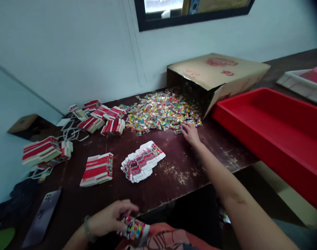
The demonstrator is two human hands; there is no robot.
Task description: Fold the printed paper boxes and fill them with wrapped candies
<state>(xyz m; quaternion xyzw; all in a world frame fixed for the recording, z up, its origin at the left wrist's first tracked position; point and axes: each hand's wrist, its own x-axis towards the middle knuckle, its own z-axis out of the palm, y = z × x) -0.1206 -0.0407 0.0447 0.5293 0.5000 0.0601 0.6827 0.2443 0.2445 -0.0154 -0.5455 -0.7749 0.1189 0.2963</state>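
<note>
Right at the near edge of the candy pile (161, 111), the right hand (191, 133) rests with fingers loosely spread on the sweets, gripping nothing. Well short of the pile, the left hand (109, 218) has its fingers curled round a little printed carton (134, 230). A fanned stack of flat cartons (143, 161) sits between.

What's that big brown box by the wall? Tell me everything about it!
The cardboard box is plain brown card with red print on its upward face. It lies tipped on its side on the dark table by the white wall. Its open mouth is dark inside, and small bright wrapped candies spill out. A red tray sits beside its lower flap; whether they touch is unclear.
</note>
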